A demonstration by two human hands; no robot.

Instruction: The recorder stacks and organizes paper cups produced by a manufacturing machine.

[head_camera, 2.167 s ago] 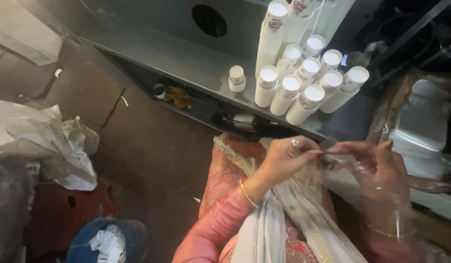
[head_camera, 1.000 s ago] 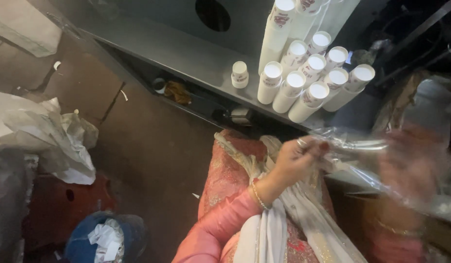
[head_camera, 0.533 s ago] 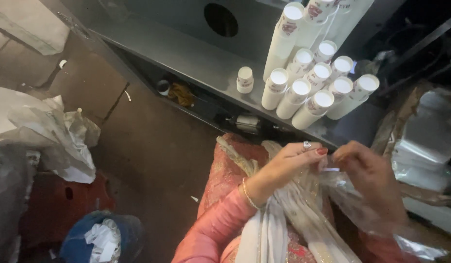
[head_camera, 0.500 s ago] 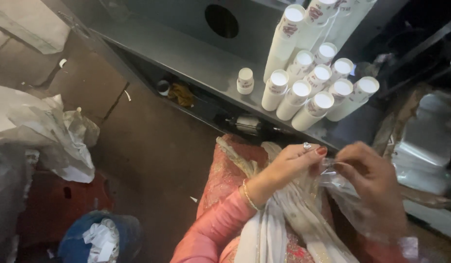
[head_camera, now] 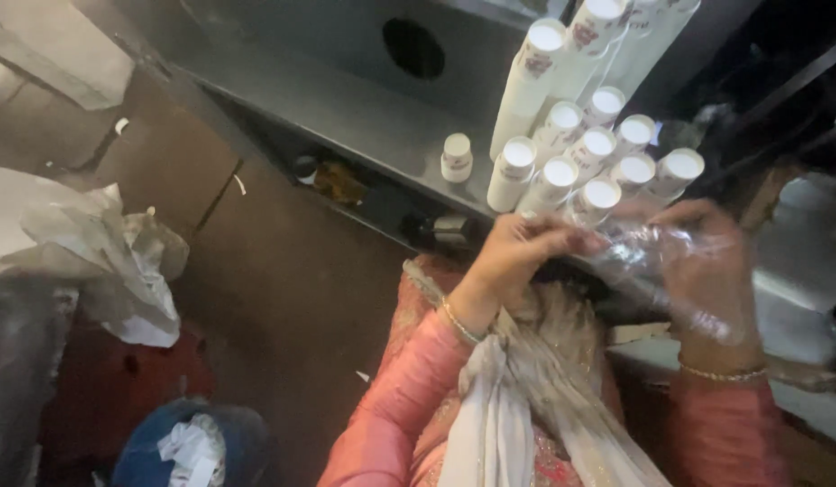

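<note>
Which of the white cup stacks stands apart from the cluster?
The short stack, alone on the grey shelf left of the cluster. It is far lower than the others, which stand packed together.

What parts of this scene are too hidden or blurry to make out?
Head view only:
- Right hand: wrapped in a clear plastic bag, so its grip is veiled.
- Left hand: fingertips blurred where they pinch the bag.
- Tall paper cup stacks: tops cut off by the upper edge.
- Dark shelf recess: small items lost in shadow.
- Blue bin: cut off by the bottom edge.
</note>
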